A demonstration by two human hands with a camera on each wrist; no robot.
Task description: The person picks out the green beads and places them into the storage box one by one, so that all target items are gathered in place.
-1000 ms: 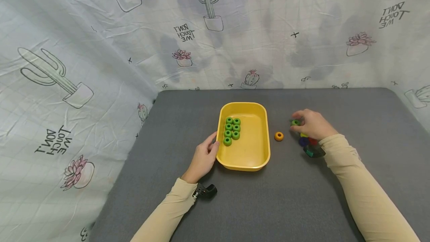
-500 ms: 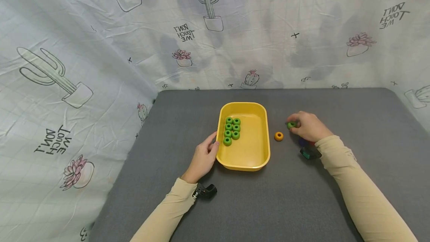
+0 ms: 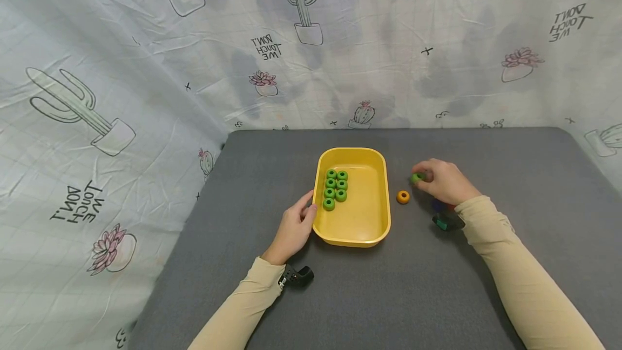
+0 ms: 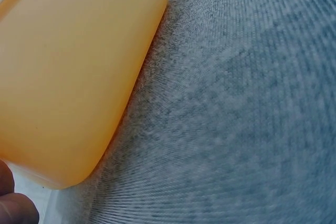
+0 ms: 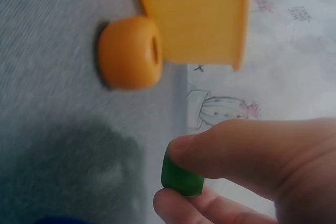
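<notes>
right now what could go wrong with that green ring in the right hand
The right hand pinches the green ring only between thumb and fingertip, so it might slip and roll across the table. The orange ring lies between hand and yellow tray, so a low sweep could knock it.

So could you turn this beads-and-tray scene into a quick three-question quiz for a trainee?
1. How many green rings lie in the yellow tray?
2. True or false: the orange ring lies inside the tray.
3. What does the right hand pinch: A a green ring, B the orange ring, C nothing?

Key: 1. Seven. 2. False; it lies on the grey mat beside the tray. 3. A. The left hand touches the tray's rim.
</notes>
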